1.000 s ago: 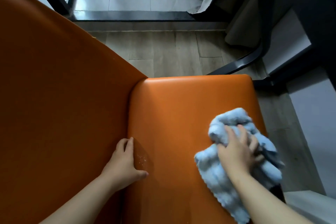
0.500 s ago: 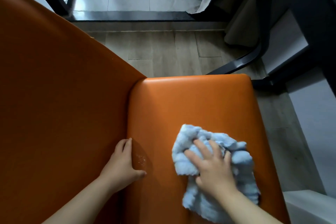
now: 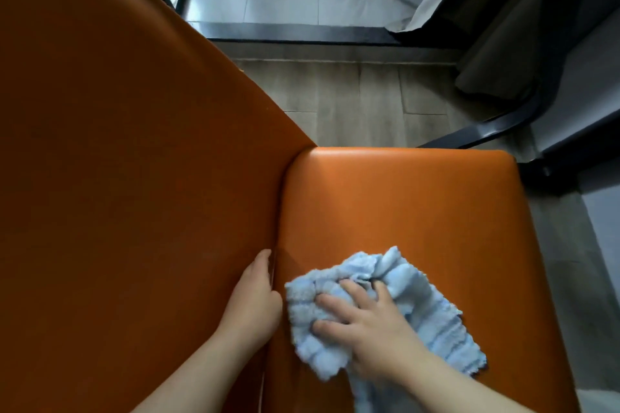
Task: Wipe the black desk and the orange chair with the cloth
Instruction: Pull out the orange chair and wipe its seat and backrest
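Head view showed you partway through the orange chair [image 3: 385,211]: your right hand [image 3: 372,332] pressed the bunched blue cloth [image 3: 396,298] flat against the near part of the seat, fingers spread and lightly curled into its folds, close to the crease below the backrest. Your left hand [image 3: 251,302] rested against that crease with fingers loosely bent and gripping nothing. The cloth's long axis ran from near the crease toward the seat's right edge, and by my judgement the far seat and backrest remained, while the black desk was not clearly in view.
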The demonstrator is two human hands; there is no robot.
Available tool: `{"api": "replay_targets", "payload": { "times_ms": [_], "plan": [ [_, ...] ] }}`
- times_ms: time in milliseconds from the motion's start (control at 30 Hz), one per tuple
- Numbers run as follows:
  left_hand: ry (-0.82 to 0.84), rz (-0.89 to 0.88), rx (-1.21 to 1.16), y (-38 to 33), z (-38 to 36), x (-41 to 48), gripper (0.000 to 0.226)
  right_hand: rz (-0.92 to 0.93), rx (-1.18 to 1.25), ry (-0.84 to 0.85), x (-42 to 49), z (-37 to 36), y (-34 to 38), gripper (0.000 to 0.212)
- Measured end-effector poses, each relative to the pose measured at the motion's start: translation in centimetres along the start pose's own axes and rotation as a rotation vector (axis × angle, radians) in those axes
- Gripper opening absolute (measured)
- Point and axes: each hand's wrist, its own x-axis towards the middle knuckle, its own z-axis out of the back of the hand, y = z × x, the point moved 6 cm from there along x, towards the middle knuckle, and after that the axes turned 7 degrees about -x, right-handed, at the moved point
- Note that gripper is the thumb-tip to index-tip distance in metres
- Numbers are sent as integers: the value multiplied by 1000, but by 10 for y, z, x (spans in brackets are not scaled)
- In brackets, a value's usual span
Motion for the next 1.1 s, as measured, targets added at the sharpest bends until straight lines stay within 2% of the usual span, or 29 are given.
{"api": "replay_targets", "payload": {
  "times_ms": [67,100,167,200,233,300,367,400,467,567,600,633,733,800,867,933,1000,1033,1100],
  "plan": [
    [-59,-25,-27,-2,4,0,67,-155,4,-59,16,19,-30,65],
    [-81,-25,-49,-2,6,0,65,-317,3,-109,26,30,-54,60],
    [-128,-16,-102,-4,9,-2,62,-692,116,-104,48,46,-105,57],
    [-154,-19,-123,-5,12,-3,62,-791,171,-61,60,51,-118,58],
    [-180,-32,-141,-7,14,-3,62,-811,181,-45,74,53,-121,60],
    [-232,-66,-170,-10,19,-3,62,-697,163,-13,100,56,-99,60],
    [-294,-84,-219,-10,26,0,62,-449,106,22,111,39,-49,52],
    [-325,-89,-251,-11,29,0,62,-319,25,-16,104,32,-22,46],
    [-360,-96,-302,-14,34,0,62,-157,18,-10,73,19,14,35],
    [-347,-103,-318,-19,36,-2,63,133,-4,-72,30,7,29,22],
    [-336,-102,-317,-19,36,-2,63,157,-42,-89,29,9,20,25],
    [-328,-102,-314,-18,35,-1,63,100,-37,-53,38,12,5,33],
    [-307,-112,-289,-21,33,-1,62,-322,2,-86,83,45,-43,49],
    [-310,-117,-285,-21,34,0,62,-447,84,36,101,44,-47,53],
    [-303,-112,-293,-20,34,2,61,-314,48,17,95,46,-19,50],
    [-282,-120,-291,-18,33,3,60,-136,9,7,62,19,19,28],
    [-261,-154,-229,-18,32,2,58,7,10,-49,23,-11,42,17],
    [-242,-174,-182,-19,31,1,57,33,-14,-206,8,-19,44,14],
    [-205,-200,-115,-19,28,3,54,58,-113,-349,-6,-11,29,3]
  ]
}}
